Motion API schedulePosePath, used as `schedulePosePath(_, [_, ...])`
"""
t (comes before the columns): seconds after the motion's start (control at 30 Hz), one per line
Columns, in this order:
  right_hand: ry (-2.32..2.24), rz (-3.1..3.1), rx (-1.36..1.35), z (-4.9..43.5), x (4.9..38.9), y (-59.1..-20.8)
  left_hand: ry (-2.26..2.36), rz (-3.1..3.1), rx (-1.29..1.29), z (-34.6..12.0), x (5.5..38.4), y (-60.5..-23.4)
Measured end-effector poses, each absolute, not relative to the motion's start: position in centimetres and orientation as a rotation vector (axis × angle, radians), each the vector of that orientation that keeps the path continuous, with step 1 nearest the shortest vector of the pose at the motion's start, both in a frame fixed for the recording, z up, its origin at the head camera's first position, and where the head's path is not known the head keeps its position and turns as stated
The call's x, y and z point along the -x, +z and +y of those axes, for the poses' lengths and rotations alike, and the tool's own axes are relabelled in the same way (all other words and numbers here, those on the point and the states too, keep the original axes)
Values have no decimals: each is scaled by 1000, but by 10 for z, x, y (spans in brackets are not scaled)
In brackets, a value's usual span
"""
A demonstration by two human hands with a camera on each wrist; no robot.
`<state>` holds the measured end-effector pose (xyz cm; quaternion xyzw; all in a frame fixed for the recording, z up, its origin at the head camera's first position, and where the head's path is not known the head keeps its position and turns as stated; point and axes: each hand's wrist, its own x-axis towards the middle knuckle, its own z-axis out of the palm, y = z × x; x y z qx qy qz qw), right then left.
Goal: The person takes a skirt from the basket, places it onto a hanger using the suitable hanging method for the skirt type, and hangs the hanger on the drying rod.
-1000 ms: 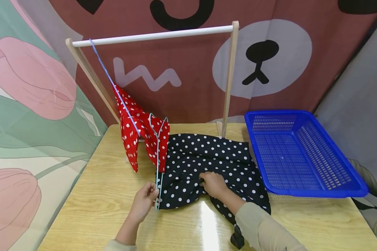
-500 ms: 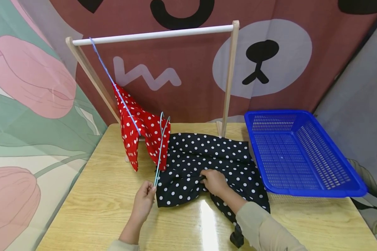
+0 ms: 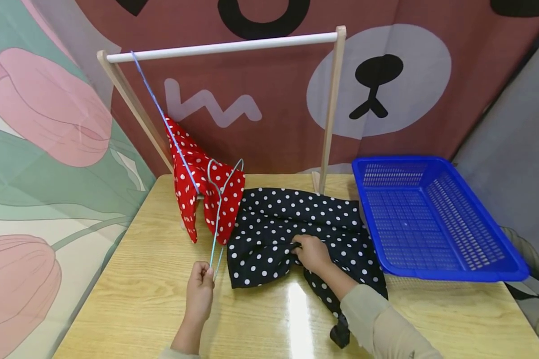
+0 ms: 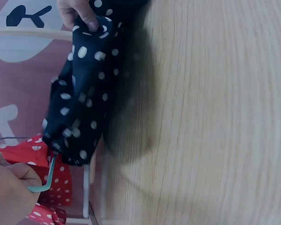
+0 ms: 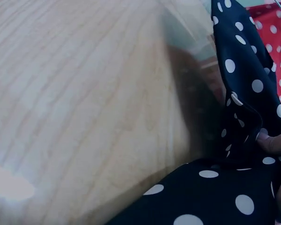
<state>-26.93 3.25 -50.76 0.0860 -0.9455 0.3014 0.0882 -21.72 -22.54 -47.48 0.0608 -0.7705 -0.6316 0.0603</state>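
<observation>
My left hand (image 3: 199, 294) grips a thin mint-green clothes hanger (image 3: 217, 214) by its lower end, and its hook end points away towards the back. Beside it on the table lies a black garment with white polka dots (image 3: 332, 219). My right hand (image 3: 313, 253) pinches a fold of this garment near its front edge, the thumb (image 5: 269, 142) pressed on the cloth in the right wrist view. In the left wrist view the hanger's bent corner (image 4: 49, 180) is at the end of the black cloth (image 4: 86, 93). A red polka-dot garment (image 3: 184, 199) hangs behind the mint hanger.
A wooden rack with a white rod (image 3: 233, 47) stands at the back. From its left end a blue hanger (image 3: 150, 92) carries the red garment. At the right is a blue plastic basket (image 3: 449, 275). A dark knotted end (image 3: 340, 333) of cloth lies near my right sleeve.
My left hand has drawn the mint hanger left and slightly towards me, away from the black garment's side, turning it on the way. The right hand keeps its pinch and barely shifts.
</observation>
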Motion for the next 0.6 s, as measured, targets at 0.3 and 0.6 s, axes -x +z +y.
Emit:
schedulePosePath(0.3, [985,-2743,-111,41,275,-498,-1653,-2372,-222,-234,215,-477])
schedulePosePath(0.6, [1062,-2629,42,45,279,-497,-1514,-2325,-232,-221,214,-477])
